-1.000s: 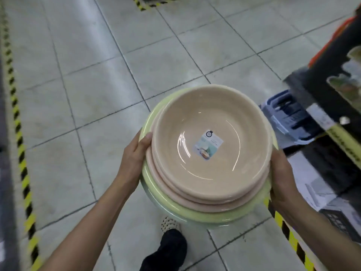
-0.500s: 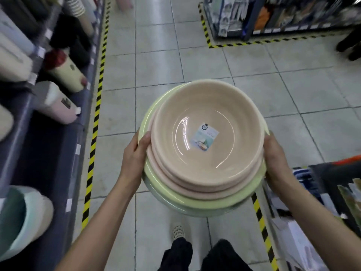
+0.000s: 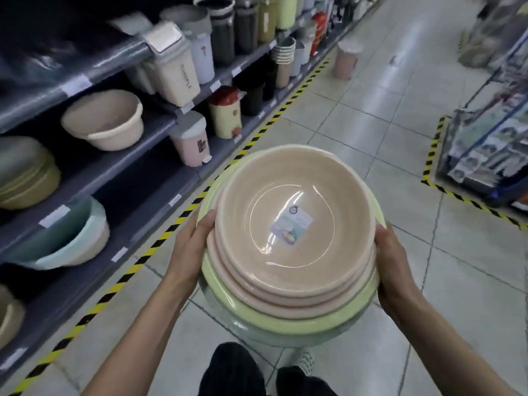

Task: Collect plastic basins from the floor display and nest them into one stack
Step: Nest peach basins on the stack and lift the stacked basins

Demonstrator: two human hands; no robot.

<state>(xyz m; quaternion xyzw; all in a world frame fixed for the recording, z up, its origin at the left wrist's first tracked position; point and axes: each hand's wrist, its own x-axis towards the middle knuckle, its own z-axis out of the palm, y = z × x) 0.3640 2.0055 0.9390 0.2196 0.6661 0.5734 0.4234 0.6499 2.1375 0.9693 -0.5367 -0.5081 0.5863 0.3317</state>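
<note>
L hand [image 3: 191, 248] & R hand [image 3: 392, 260] grip basin stack [image 3: 288, 235] rims; fingers hidden beneath; shelf bins [image 3: 177, 68] blurred

Tiled aisle floor [image 3: 371, 132], grey shelving [image 3: 120, 164]

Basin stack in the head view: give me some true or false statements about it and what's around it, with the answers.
1. The left hand and the right hand hold the stack of basins by opposite sides. True.
2. A sticker lies inside the top basin. True.
3. The top basin is green. False: it is beige-pink, and the green basin sits lower in the stack.
4. The stack has been set down. False: it is held up above the floor.
5. A beige basin lies on a shelf to the person's left. True.
</note>
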